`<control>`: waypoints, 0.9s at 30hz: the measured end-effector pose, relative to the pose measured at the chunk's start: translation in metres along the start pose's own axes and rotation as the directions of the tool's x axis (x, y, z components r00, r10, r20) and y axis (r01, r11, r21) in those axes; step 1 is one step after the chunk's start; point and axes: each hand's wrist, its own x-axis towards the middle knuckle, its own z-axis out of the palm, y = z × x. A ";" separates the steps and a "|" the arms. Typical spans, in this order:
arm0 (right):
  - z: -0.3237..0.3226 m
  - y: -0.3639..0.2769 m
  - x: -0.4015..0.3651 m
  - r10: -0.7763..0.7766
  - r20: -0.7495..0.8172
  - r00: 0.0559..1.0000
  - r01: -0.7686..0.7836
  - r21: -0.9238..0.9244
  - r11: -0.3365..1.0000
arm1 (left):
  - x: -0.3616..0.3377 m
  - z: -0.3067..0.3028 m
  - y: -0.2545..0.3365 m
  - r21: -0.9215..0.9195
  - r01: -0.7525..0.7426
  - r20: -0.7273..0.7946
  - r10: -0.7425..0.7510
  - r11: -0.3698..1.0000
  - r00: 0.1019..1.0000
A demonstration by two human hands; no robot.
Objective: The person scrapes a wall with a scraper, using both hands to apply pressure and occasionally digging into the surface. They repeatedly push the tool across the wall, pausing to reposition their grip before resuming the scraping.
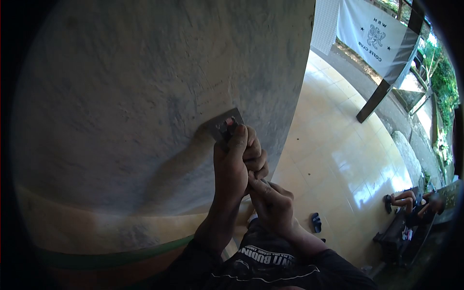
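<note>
While the left hand [239,159] clenches the scraper [223,124] by its handle, blade on the wall [145,87], the right hand [271,205] curls beneath, grasp unclear; the tool seems light and stiff

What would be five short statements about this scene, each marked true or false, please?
1. The left hand grips a scraper held against the grey wall. True.
2. The right hand hangs well apart from the left. False: it touches the left hand from below.
3. The floor is bare earth. False: it is pale, glossy tile.
4. A white banner hangs at the upper right. True.
5. A dark sandal lies on the floor. True.
</note>
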 end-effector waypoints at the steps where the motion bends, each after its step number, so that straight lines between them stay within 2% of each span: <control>1: 0.001 0.000 0.001 -0.010 -0.013 1.000 0.010 0.011 1.000 | 0.001 -0.001 0.000 0.006 0.016 0.014 -0.016 1.000 1.000; 4: -0.003 0.001 0.008 -0.022 -0.009 1.000 0.022 -0.019 1.000 | 0.007 0.008 0.006 0.015 -0.027 0.029 0.026 1.000 0.999; 7: -0.002 0.006 0.008 -0.039 -0.020 0.999 0.039 0.001 0.999 | 0.005 0.006 0.001 -0.022 -0.024 -0.005 0.024 0.999 1.000; 13: -0.002 -0.004 0.014 -0.021 -0.033 0.999 0.020 -0.035 0.999 | 0.009 0.015 0.015 0.009 -0.022 0.023 0.022 1.000 1.000; 16: -0.001 -0.001 0.010 -0.006 -0.024 1.000 0.006 0.018 1.000 | 0.006 0.009 0.010 -0.020 -0.003 0.018 0.003 1.000 1.000; 19: 0.000 -0.001 0.003 0.037 0.008 0.999 -0.037 0.003 0.999 | 0.004 0.002 0.006 0.036 0.006 0.020 -0.007 0.999 1.000; 20: 0.003 0.001 0.007 -0.023 -0.027 0.999 0.024 0.043 0.999 | 0.004 0.004 0.007 0.031 0.018 -0.009 -0.017 0.999 1.000; 23: -0.003 -0.004 0.009 0.033 0.004 0.999 -0.033 0.042 0.999 | 0.006 0.010 0.012 -0.013 0.035 0.017 -0.035 0.999 0.999; 27: 0.004 -0.001 0.004 0.016 -0.012 1.000 -0.015 0.070 0.997 | 0.005 0.004 0.008 0.054 0.036 -0.024 -0.035 0.998 0.999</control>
